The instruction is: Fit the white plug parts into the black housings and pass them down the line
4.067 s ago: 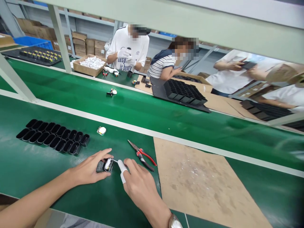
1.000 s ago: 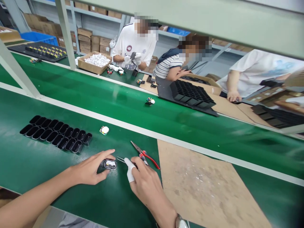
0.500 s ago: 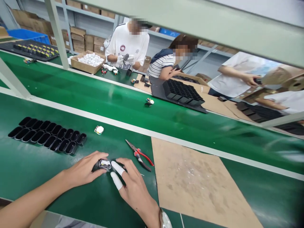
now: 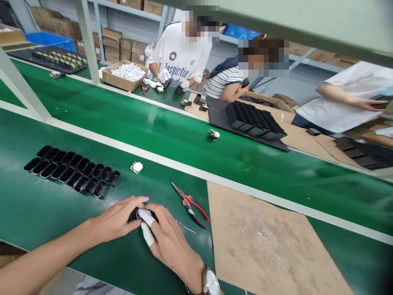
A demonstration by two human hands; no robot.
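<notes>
My left hand [image 4: 118, 219] is closed round a small black housing [image 4: 133, 214], which lies on its side just above the green bench. My right hand [image 4: 172, 237], with white covers on two fingers, presses at the housing's open end and hides most of what is inside. Slim metal tweezers [image 4: 187, 228] stick out beyond my right hand; whether its fingers hold them is hidden. Red-handled pliers [image 4: 190, 205] lie open to the right. Two rows of black housings [image 4: 70, 169] stand at the left, and a small circuit board with a white top [image 4: 136, 166] sits behind my hands.
A brown cardboard sheet [image 4: 270, 237] covers the bench at the right. Beyond a pale rail [image 4: 153, 160], a green conveyor belt [image 4: 138, 123] carries a circuit assembly [image 4: 213, 134]. Across it, several people handle black parts near a box of white pieces [image 4: 123, 82].
My right fingers have moved onto the housing's open end and now cover the white and metallic insides. The tweezers show more. The view has shifted, and the belt's assembly appears farther right.
</notes>
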